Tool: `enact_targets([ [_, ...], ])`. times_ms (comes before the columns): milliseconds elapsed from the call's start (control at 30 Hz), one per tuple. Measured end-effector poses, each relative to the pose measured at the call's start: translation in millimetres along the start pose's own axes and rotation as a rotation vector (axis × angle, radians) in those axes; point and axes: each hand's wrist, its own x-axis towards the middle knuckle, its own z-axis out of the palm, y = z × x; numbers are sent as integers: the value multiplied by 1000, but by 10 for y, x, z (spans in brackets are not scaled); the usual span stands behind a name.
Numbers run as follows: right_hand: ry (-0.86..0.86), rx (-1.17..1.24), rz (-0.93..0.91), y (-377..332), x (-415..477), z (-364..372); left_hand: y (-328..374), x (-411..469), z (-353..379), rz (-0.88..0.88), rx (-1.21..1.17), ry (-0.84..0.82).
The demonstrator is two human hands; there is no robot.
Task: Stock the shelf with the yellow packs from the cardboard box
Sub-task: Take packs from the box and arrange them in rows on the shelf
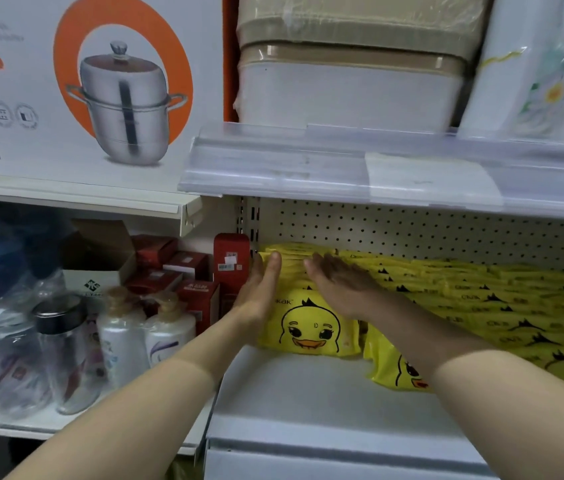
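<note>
head view: the row of yellow packs (294,268) stands on edge on the shelf (308,393). its long axis runs from the shelf's front back toward the pegboard wall (412,233). the front pack (308,327) shows its duck face to the camera. the row lies between the two hands. the left hand (259,289) is laid flat along the row's left flank, fingers straight and pointing to the back, just beside the red box (231,268). the right hand (339,285) lies palm down over the row's top and right side, fingers straight too. neither hand curls round a pack, so both only press on the row and hold nothing. the two are about equally near, and the row sits straight ahead of both palms. any squaring push would likely go inward from both flanks, or back along the row's axis. to the right, more rows (481,299) fill the shelf, and a tilted pack (394,368) leans at the front under the right forearm. the cardboard box is not in view.
</note>
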Motion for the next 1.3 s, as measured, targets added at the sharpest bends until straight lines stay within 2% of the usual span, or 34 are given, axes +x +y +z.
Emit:
enact_targets([
  [133,12,-25,-17,47,39,20,18,90,-5,-50,-142,-2],
  [300,22,-40,-33,99,61,46,0,116,60,13,-118,-21],
  [467,41,-35,-43,144,67,63,35,143,46,-26,-192,-49],
  [633,48,-7,-58,142,47,69,42,231,52,33,-170,-64],
  [767,41,16,-52,122,14,42,54,216,36,9,-122,-61],
  [867,91,118,-63,149,-136,-119,176,129,30,57,116,13],
  [967,157,207,-49,385,-328,-354,374,-55,136,247,360,237],
  [1033,165,254,-11,638,-458,-485,476,-217,292,402,423,263],
  [1067,157,255,8,779,-527,-537,517,-299,391,475,485,205],
  [1133,91,205,30,1035,-690,-617,583,-453,635,580,682,-18],
  [1200,-24,98,38,1233,-861,-646,600,-568,883,609,919,-235],
  [1300,-144,-97,42,1357,-1055,-590,554,-601,1147,620,1215,-380],
])
